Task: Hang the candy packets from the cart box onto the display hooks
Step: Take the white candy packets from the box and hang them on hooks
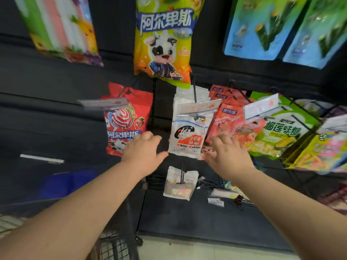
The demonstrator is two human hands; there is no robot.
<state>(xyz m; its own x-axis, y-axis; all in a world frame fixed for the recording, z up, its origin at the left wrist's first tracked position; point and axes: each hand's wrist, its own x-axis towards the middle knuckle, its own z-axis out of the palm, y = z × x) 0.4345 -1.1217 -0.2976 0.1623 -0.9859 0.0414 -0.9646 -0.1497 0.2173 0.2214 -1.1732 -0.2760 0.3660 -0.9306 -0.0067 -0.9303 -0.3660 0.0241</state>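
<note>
A white White Rabbit candy packet [187, 136] hangs from a black display hook [194, 91] at the centre of the dark rack. My left hand [143, 152] is spread just left of the packet's lower edge, its thumb near the bottom corner, holding nothing. To the packet's lower right my right hand [228, 154] is also spread and empty, over a pink packet [225, 121]. A red lollipop packet [125, 122] hangs to the left. The cart box is out of sight; only the cart's wire edge [116, 246] shows at the bottom.
A yellow cow-print bag [163, 40], a striped bag [58, 29] and blue bags [262, 27] hang above. Green durian candy [281, 132] and yellow packets [319, 151] hang at right. A small clear packet [180, 184] hangs lower down, beside bare hooks [225, 194]. A bare hook with a price tag [42, 158] sticks out at left.
</note>
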